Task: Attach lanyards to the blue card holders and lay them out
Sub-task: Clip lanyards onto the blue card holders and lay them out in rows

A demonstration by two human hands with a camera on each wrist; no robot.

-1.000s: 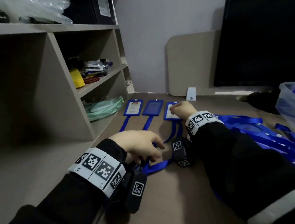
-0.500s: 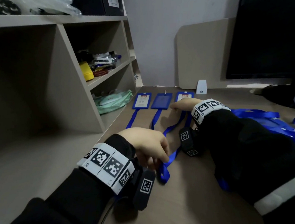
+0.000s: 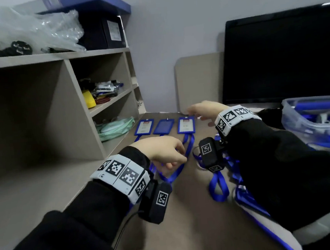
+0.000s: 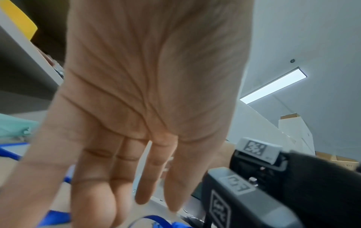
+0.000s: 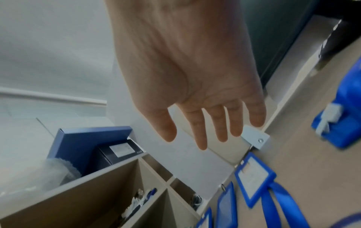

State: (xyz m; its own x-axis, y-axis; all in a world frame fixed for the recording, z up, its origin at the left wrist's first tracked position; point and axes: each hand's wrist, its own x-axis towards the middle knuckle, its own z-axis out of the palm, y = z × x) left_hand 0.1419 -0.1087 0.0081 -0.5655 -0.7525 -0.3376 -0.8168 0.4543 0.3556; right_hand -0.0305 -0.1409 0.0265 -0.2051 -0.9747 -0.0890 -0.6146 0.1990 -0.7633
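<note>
Now | card holders (image 3: 164, 126): 3 in a row, lanyards attached | hands: left (image 3: 163, 152), right (image 3: 204, 109) both spread, holding nothing

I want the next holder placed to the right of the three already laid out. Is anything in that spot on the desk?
Nothing lies flat there. The desk right of the third card holder looks bare, though the open right hand hovers over it. A small white block stands further back, by the board.
</note>
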